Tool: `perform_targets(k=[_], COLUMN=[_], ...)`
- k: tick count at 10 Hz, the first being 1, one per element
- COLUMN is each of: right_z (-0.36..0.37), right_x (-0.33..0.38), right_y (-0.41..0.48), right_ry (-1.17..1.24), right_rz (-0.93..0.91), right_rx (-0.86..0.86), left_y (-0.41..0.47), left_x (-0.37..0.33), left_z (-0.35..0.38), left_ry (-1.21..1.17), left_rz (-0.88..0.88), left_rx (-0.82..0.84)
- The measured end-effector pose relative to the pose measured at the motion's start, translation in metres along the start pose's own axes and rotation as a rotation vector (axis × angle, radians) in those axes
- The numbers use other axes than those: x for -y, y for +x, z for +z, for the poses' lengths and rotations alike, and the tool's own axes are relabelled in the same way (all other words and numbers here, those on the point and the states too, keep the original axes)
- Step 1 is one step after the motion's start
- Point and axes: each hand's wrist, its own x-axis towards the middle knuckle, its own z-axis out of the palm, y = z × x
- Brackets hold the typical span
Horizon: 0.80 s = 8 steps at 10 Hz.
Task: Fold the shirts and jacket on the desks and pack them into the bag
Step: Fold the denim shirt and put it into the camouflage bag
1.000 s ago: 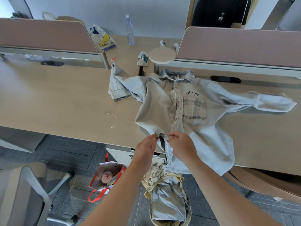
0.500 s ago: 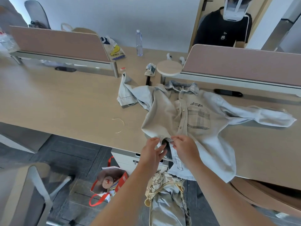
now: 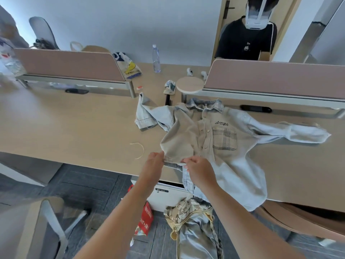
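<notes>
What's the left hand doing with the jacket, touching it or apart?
Touching. The head view shows the left hand pinching the jacket at its bottom hem, near the desk edge, with no gap between them.

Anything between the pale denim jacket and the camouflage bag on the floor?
Nothing visible. The left hand and right hand pinch the pale denim jacket at its hem; the open camouflage fabric bag lies on the floor just below the desk edge. A red shopping bag sits aside.
</notes>
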Motion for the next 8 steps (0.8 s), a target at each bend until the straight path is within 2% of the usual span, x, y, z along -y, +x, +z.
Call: perform_targets(k=[1,2,4,5,6,7,8], right_z=[0.009,0.024,0.063,0.071,0.067,0.056,0.048], right_x=[0.010,0.004,-0.028,-0.038,-0.049,-0.059,-0.070], right_y=[-0.005,-0.009,-0.016,-0.015,-0.006,0.008,0.026], right_ry=[0.011,0.031,-0.029,-0.046,-0.049,-0.059,-0.045], right_rz=[-0.004,0.049,0.118,0.145,0.193,0.230,0.264], right_rx=[0.020,0.104,0.299,0.311,0.224,0.129,0.049], left_y=[0.001,0.001,-0.014,-0.016,-0.014,-0.004,0.010], left_x=[-0.002,0.021,0.066,0.079,0.073,0.060,0.051], left_z=[-0.027,-0.033,-0.023,-0.020,-0.006,0.013,0.036], left_ry=[0.227,0.230,0.298,0.224,0.081,0.101,0.045], left_rz=[0.140,-0.026,-0.212,-0.301,-0.339,-0.192,-0.184], left_rx=[0.047,0.125,0.249,0.280,0.266,0.288,0.399])
